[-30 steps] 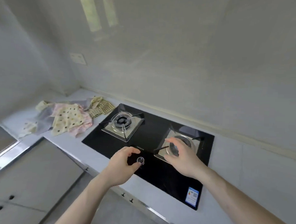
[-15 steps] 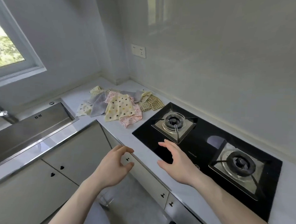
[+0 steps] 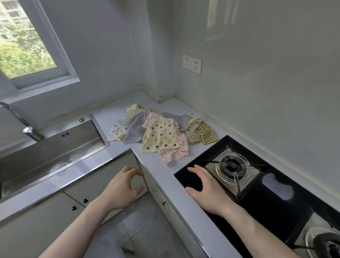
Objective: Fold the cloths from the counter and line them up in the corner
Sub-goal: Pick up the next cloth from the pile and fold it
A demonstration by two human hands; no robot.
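— Starting at the fingers: how are they seen?
— On the left hand [image 3: 122, 187] they are loosely curled, thumb and forefinger apart, nothing held. On the right hand [image 3: 207, 190] they are stretched forward, relaxed, nothing gripped.
— Where are the hands placed?
— The left is seen over the cabinet fronts [image 3: 98, 176]; the right over the black hob [image 3: 278, 190], beside a burner [image 3: 232, 167].
— And the cloths [image 3: 161, 134]?
— An unfolded heap is seen on the counter [image 3: 163, 178] near the corner, well apart from both hands.
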